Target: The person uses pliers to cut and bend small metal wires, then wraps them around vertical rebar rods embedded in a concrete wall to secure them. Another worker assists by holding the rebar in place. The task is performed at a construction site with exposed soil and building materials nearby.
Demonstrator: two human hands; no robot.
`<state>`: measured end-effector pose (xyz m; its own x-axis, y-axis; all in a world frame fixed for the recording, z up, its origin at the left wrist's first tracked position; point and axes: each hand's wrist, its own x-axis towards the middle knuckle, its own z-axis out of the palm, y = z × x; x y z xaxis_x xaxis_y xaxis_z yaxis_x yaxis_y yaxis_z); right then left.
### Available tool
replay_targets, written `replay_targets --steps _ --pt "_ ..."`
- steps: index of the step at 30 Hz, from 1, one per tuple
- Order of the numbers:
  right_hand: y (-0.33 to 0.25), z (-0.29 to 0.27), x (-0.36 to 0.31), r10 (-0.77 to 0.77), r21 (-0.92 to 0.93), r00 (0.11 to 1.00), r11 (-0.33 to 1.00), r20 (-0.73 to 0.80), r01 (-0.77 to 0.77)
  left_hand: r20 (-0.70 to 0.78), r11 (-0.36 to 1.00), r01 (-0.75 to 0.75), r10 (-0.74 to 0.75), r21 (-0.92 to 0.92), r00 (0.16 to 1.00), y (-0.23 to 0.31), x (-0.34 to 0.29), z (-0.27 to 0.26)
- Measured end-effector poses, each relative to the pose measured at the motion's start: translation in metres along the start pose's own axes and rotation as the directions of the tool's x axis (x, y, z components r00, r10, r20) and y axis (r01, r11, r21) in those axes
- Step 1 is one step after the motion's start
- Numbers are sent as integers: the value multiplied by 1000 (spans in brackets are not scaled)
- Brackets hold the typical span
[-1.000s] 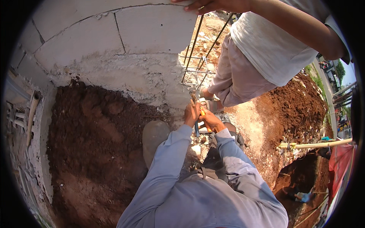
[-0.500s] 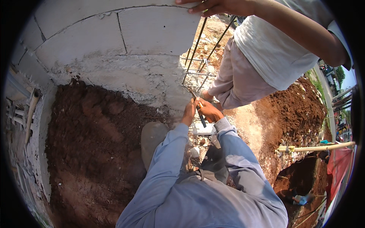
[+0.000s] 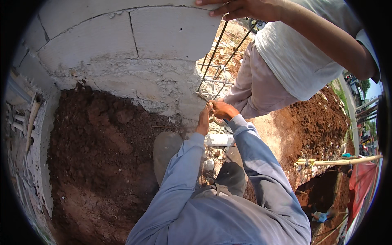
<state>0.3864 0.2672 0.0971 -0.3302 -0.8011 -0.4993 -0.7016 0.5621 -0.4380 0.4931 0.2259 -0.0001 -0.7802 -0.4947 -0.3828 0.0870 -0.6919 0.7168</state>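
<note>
My right hand (image 3: 224,111) is closed round a pair of pincers, mostly hidden by the fingers, whose dark jaw end (image 3: 203,97) points up at the foot of a steel rebar cage (image 3: 220,81). My left hand (image 3: 203,121) meets it from the left, fingertips pinched together against the right hand's fingers; what they grip is hidden. Long dark bars of the cage rise beside the end of the block wall (image 3: 171,34), with thin square ties across them. Below my hands lies a white pipe (image 3: 218,140) on rubble.
A co-worker in a white shirt (image 3: 286,57) stands close at the right, one hand (image 3: 245,9) resting on the wall top. Reddish soil (image 3: 98,155) fills the left. Beyond are a soil mound (image 3: 318,118), a bamboo pole (image 3: 339,161) and a dug pit (image 3: 316,188).
My right hand has turned the pincers, so the handles that stuck out below it are now mostly out of sight. Both hands stay close together by the cage's foot.
</note>
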Motion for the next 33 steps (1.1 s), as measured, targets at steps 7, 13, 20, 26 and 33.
replay_targets --steps 7,13,20,26,33 --pt "9 65 4 74 28 931 997 -358 -68 -75 999 -31 33 19 997 -7 12 -18" --pt "33 117 21 22 627 957 760 -289 172 -284 888 1 146 461 948 15 -5 -15" --pt "51 92 6 -137 976 977 162 165 -142 -51 970 74 -64 231 997 11 19 -18" --pt "31 128 -37 184 45 812 980 -554 -192 -137 949 -107 153 296 979 -20 28 -3" --pt "68 107 -31 -21 -198 723 967 -691 -160 -200 990 -143 138 -9 970 -41 49 27"
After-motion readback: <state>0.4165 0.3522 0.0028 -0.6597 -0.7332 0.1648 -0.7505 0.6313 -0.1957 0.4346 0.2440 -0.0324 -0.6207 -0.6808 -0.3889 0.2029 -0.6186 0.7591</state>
